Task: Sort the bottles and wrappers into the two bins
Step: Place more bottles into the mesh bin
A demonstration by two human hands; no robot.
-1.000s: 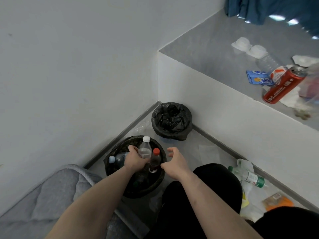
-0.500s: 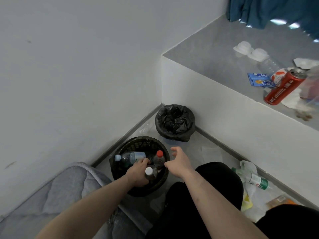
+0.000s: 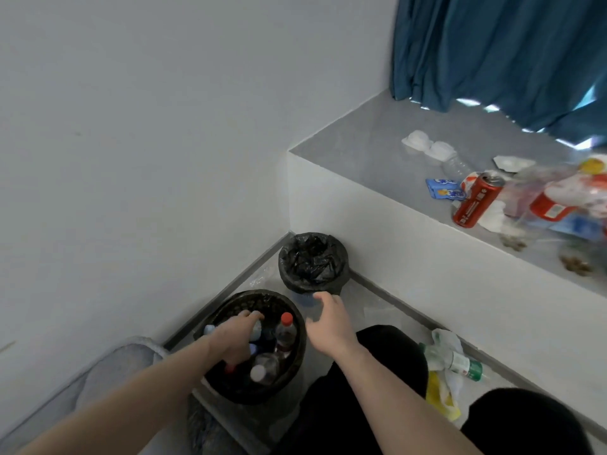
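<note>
My left hand is down inside the near dark bin, fingers spread over a lying blue-labelled bottle. Beside it in the bin stand a red-capped bottle and a clear white-capped bottle. My right hand hovers relaxed between the two bins and holds nothing. The far bin, lined with a black bag, sits in the corner. A green-labelled bottle lies on the floor to my right, among a white wrapper and a yellow wrapper.
A raised grey ledge on the right carries a red can, a blue wrapper, a clear bottle, white plastic trays and blurred litter. A blue curtain hangs behind. A grey cushion lies at left.
My left hand set the clear white-capped bottle down in the near bin, let go of it and shifted over the other bottles. My right hand drifted towards the far bin.
</note>
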